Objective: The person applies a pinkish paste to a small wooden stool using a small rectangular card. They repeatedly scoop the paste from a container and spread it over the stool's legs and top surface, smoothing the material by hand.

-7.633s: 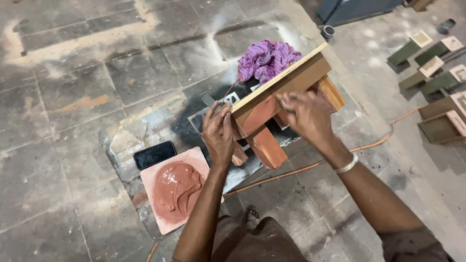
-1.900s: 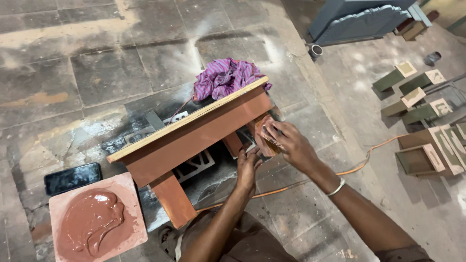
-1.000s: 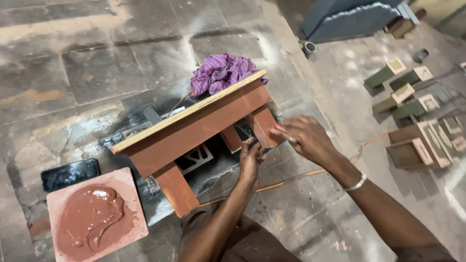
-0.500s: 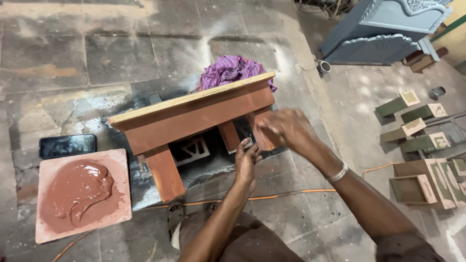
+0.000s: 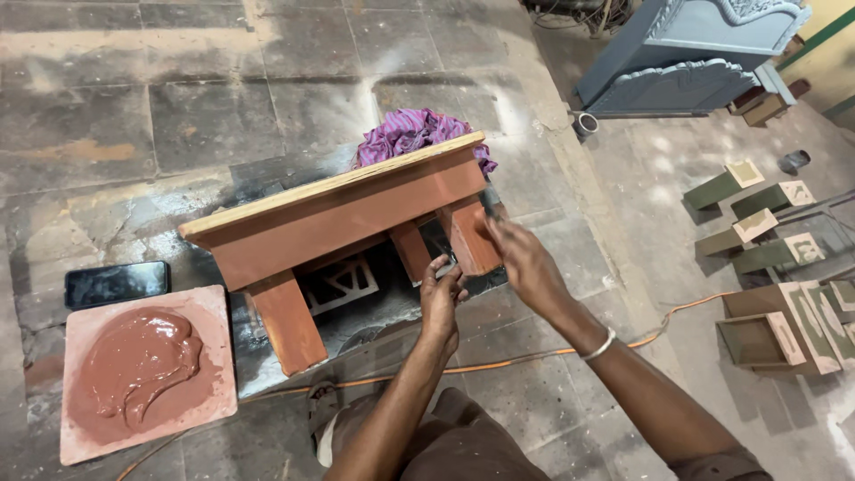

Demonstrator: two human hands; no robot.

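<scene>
A small wooden bench (image 5: 343,218), coated reddish-brown with a pale bare top edge, lies on its side on the stone floor. My right hand (image 5: 525,263) is at the bench's right leg (image 5: 470,236), with a thin flat blade (image 5: 489,201) pinched in its fingers against that leg. My left hand (image 5: 443,301) sits just below, between the two right legs, its fingers closed on a small dark flat piece (image 5: 443,264). A square board (image 5: 209,307) holding a smear of reddish-brown paste (image 5: 142,361) lies at the left.
A dark phone (image 5: 116,283) lies above the paste board. A purple cloth (image 5: 411,134) sits behind the bench. An orange cable (image 5: 499,363) crosses the floor. Green and tan open boxes (image 5: 775,258) stand at the right, grey-blue furniture (image 5: 686,58) at the top right.
The bench, first held up in both hands, now rests on its side. My hands have shifted to its right leg, and the view has swung so the bench sits more level.
</scene>
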